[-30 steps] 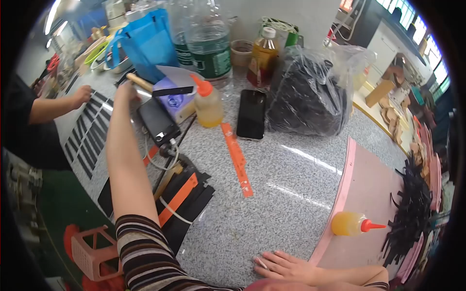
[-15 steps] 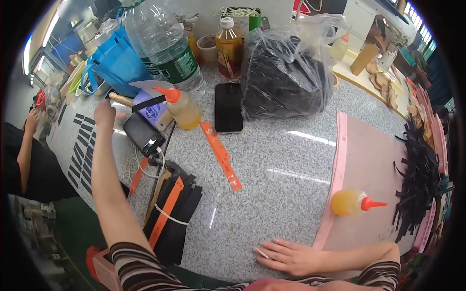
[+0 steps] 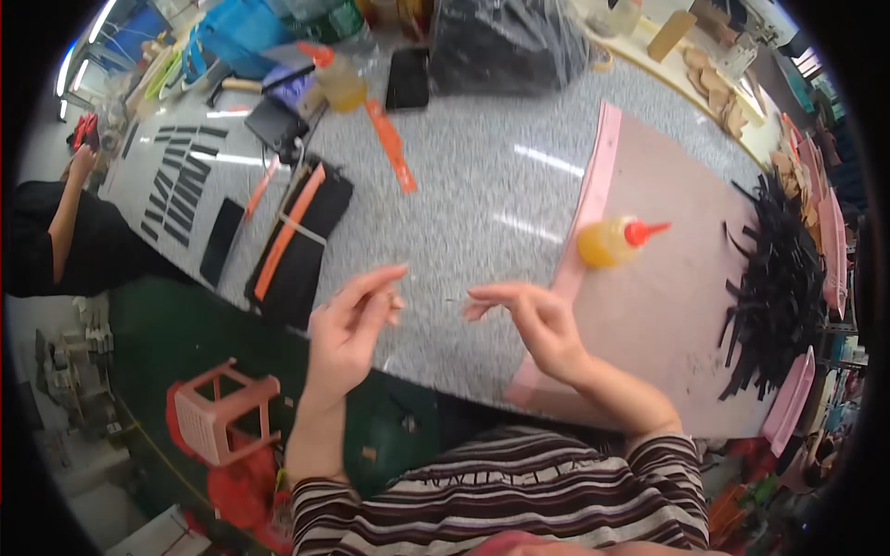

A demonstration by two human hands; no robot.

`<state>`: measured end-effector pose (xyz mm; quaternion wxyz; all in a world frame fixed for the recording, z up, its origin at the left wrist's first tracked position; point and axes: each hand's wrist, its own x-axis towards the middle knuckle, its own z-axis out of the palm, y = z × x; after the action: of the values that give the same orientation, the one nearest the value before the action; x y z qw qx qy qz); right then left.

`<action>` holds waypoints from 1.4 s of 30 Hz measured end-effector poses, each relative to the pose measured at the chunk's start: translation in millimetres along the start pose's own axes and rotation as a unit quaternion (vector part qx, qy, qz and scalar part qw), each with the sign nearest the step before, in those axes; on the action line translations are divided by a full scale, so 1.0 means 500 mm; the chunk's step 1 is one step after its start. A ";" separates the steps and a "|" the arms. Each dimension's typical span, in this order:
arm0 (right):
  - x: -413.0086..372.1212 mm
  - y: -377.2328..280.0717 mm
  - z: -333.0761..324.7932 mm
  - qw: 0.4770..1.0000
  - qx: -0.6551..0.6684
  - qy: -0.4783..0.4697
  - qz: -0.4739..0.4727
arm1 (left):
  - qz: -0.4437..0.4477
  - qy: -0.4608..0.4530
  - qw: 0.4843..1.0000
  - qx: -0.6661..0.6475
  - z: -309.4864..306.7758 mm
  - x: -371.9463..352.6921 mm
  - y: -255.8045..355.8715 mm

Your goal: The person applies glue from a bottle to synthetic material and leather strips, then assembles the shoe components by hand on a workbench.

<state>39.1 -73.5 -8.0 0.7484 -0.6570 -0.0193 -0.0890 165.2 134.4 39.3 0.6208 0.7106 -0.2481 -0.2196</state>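
Observation:
My left hand (image 3: 350,329) is raised above the table's front edge, its index finger stretched out and the others loosely curled, with nothing visible in it. Opposite it, a short gap away, my right hand (image 3: 538,324) has bent fingers around something thin and small that I cannot make out. Right of my hands, a glue bottle (image 3: 607,243) with a red tip lies on a pink-edged sheet (image 3: 667,278). On the left, a strapped black bundle (image 3: 311,227) carries an orange strip (image 3: 289,232).
Black strips (image 3: 181,185) lie in rows at the left, near a person in black (image 3: 83,232). Behind are a second glue bottle (image 3: 340,85), a phone (image 3: 408,79) and a bagged black item (image 3: 505,46). Black strips (image 3: 774,278) are heaped at the right. A pink stool (image 3: 227,412) stands below.
My left hand has come back from the far left beside the hammer handle. My right hand has lifted off the table. The view has tipped down, showing the stool and floor.

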 end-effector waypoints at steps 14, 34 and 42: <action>-0.110 -0.066 0.065 0.991 0.127 0.029 0.001 | 0.055 -0.011 0.996 -0.071 0.120 -0.155 0.014; -0.154 -0.002 0.100 0.968 0.217 -0.056 0.117 | 0.053 0.137 0.988 -0.046 0.181 -0.255 -0.044; -0.025 -0.179 -0.074 0.993 -0.073 -0.086 -0.029 | 0.043 0.214 0.972 0.090 0.162 -0.211 -0.140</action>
<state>9.4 -119.4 73.1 0.6911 -0.7142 -0.0964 -0.0549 38.3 145.4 -40.5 0.6021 0.7825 -0.1582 -0.0122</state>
